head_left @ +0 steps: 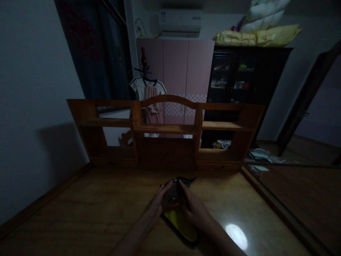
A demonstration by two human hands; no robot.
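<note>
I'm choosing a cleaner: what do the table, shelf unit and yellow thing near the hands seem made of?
Table: probably wood, glossy, from faint streaks and a bright reflection. Shelf unit: wood, likely varnished, from its brown grain and soft sheen. Yellow thing: perhaps fabric or foam; it looks matte, but is too dim to be sure.

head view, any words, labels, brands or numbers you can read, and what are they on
No text can be read.
Label on the air conditioner: too small to read.
Dark shiny item between the left hand and right hand: no legible lettering.
Yellow surface below it: none legible.
</note>
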